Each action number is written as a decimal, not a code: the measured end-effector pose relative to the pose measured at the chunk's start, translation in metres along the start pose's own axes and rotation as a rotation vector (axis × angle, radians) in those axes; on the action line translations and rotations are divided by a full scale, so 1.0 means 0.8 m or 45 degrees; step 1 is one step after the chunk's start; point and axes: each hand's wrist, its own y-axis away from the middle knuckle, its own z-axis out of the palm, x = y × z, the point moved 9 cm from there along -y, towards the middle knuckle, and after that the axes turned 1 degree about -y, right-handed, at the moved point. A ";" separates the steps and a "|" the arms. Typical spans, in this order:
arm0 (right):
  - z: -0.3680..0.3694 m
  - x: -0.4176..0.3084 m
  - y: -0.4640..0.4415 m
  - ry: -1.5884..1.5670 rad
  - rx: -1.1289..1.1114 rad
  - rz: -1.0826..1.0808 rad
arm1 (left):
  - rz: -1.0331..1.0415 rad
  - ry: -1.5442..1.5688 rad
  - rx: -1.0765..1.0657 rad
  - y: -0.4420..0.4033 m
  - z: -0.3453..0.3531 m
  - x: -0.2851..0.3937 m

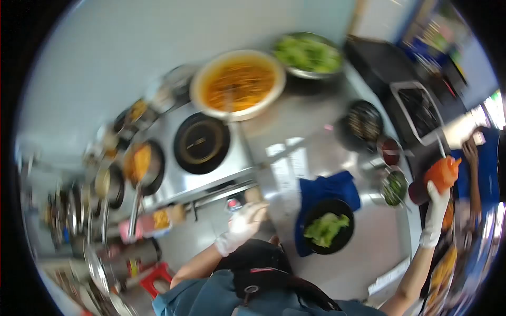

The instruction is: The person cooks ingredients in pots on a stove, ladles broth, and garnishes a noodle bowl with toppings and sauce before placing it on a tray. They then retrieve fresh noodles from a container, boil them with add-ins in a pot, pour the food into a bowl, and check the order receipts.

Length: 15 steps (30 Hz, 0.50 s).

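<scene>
My right hand [438, 213], in a white glove, is wrapped round an orange squeeze bottle [441, 174] at the counter's right edge, beside a dark red bottle [419, 190]. My left hand [247, 221], also gloved, hangs over the counter's front edge near the stove; its fingers are blurred. Between the hands, a black plate [345, 231] with green lettuce [327, 230] on it rests on a blue cloth [340, 185]. Left of the right hand stand a bowl of chopped greens [394, 188] and a small bowl of red sauce [389, 151].
A big bowl of orange noodles [198, 89] and a metal bowl of lettuce [311, 75] stand at the back. Pans with handles [153, 171] sit left of the black hob [202, 143]. Another person's arm [473, 179] shows at the far right.
</scene>
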 end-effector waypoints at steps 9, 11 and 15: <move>0.698 -0.240 0.116 -0.690 -1.089 -0.133 | -0.373 0.127 0.423 0.087 -0.207 -0.149; 0.813 -0.285 0.149 -0.680 -1.076 -0.247 | -0.675 0.309 0.497 0.122 -0.240 -0.200; 1.039 -0.265 0.187 -0.869 -1.010 -0.009 | -0.711 0.317 0.615 0.167 -0.291 -0.257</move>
